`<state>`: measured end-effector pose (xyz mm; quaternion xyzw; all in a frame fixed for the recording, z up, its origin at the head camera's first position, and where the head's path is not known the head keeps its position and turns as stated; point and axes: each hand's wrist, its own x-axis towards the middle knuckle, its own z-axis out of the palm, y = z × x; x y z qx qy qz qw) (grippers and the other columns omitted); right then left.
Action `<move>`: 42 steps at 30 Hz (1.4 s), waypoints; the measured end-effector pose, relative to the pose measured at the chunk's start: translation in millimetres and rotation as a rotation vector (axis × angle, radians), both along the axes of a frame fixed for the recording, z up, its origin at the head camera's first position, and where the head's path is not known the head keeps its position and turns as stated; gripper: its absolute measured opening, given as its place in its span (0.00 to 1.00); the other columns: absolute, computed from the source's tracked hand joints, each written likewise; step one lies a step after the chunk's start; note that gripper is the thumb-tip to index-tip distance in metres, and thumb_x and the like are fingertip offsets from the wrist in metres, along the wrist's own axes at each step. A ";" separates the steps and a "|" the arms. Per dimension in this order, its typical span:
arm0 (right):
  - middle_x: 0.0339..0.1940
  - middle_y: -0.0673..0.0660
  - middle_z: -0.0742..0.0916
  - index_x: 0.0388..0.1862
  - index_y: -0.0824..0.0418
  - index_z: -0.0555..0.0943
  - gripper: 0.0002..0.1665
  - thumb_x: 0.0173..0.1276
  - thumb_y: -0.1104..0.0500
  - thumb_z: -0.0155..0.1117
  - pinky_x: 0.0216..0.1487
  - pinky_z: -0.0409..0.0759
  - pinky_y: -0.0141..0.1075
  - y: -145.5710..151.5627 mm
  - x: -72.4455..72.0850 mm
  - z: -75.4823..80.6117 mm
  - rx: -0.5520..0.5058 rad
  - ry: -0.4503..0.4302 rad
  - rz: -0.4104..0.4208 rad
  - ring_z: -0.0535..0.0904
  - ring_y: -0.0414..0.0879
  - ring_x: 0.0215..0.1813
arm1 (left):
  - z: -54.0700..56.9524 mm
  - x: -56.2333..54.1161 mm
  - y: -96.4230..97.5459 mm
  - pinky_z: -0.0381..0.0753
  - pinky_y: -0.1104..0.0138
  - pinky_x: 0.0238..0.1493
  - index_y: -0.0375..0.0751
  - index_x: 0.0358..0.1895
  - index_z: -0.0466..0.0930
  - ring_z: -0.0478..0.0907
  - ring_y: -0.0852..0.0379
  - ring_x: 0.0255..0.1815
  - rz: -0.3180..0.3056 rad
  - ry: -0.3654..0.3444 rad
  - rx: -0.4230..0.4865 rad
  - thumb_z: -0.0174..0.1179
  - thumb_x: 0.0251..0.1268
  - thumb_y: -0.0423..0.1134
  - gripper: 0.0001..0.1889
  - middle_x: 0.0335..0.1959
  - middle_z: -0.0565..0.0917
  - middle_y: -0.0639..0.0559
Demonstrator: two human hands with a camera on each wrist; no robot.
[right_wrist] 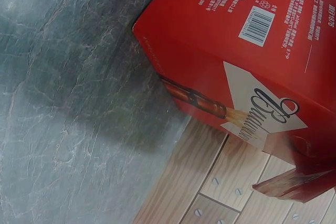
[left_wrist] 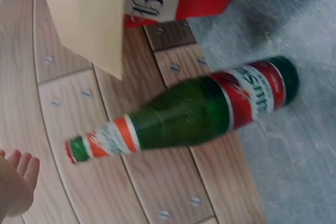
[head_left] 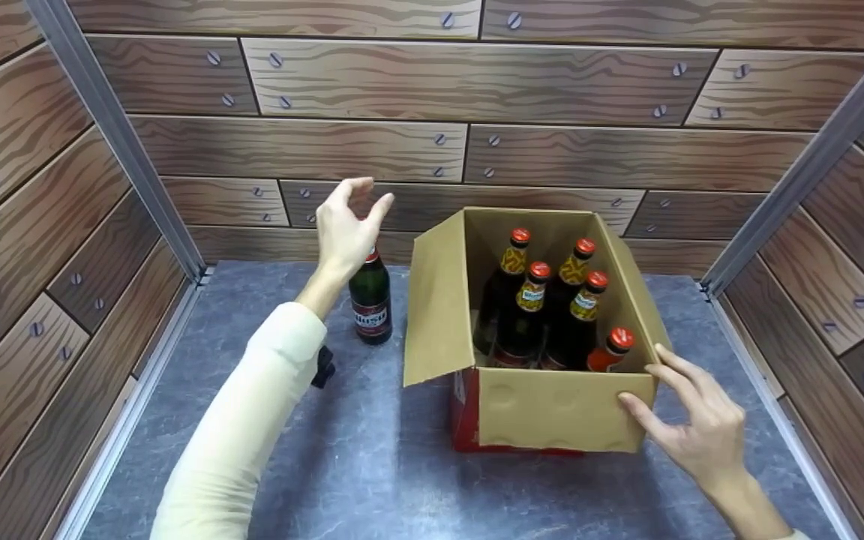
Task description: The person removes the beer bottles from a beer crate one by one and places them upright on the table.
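My left hand (head_left: 348,225) is raised just above the neck of a green glass beer bottle (head_left: 370,304), thumb and fingers spread apart with nothing between them. The bottle stands upright on the grey surface, left of the box; in the left wrist view the green bottle (left_wrist: 184,111) shows its red and white labels, with the fingers of the left hand (left_wrist: 18,184) beyond its cap. My right hand (head_left: 694,416) pinches the near right corner of an open cardboard box (head_left: 552,409). Several dark beer bottles (head_left: 520,315) with red caps stand inside it.
The box's left flap (head_left: 436,300) sticks outward toward the green bottle. A small black object (head_left: 323,367) lies partly behind the left sleeve. Wood-patterned walls (head_left: 477,82) with metal corner posts (head_left: 814,150) enclose the grey marbled surface (head_left: 372,450) at the back and sides.
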<state>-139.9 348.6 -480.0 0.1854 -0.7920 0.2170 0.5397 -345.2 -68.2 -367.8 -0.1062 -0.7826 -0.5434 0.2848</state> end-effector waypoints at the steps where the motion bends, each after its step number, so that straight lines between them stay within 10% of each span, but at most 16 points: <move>1: 0.44 0.68 0.92 0.37 0.68 0.89 0.43 0.68 0.26 0.66 0.62 0.67 0.10 0.2 -0.2 -0.2 0.000 0.000 0.001 0.86 0.68 0.39 | 2.8 2.0 3.5 0.86 0.57 0.60 0.31 0.56 0.84 0.90 0.42 0.53 -0.013 0.008 -0.004 0.72 0.67 0.39 0.19 0.53 0.90 0.36; 13: 0.47 0.66 0.93 0.38 0.67 0.90 0.41 0.67 0.27 0.68 0.62 0.68 0.11 2.5 -3.4 -1.7 0.001 0.014 0.022 0.86 0.65 0.40 | 25.7 34.0 56.4 0.88 0.61 0.59 0.31 0.54 0.85 0.89 0.44 0.54 -0.244 0.015 -0.026 0.74 0.66 0.38 0.19 0.52 0.90 0.37; 26: 0.46 0.66 0.93 0.39 0.68 0.90 0.41 0.67 0.27 0.69 0.62 0.68 0.10 2.8 -1.6 -2.2 -0.008 0.008 0.021 0.86 0.63 0.42 | 14.9 87.1 125.4 0.87 0.66 0.57 0.34 0.56 0.84 0.89 0.43 0.56 -0.574 -0.115 -0.100 0.72 0.68 0.38 0.18 0.54 0.90 0.39; 42: 0.45 0.69 0.93 0.37 0.69 0.89 0.41 0.67 0.29 0.70 0.66 0.70 0.13 -1.8 -2.7 1.8 -0.014 0.021 0.046 0.85 0.65 0.41 | -5.8 122.6 175.0 0.85 0.77 0.53 0.39 0.59 0.84 0.89 0.56 0.54 -0.660 -0.251 -0.224 0.71 0.70 0.45 0.20 0.55 0.91 0.45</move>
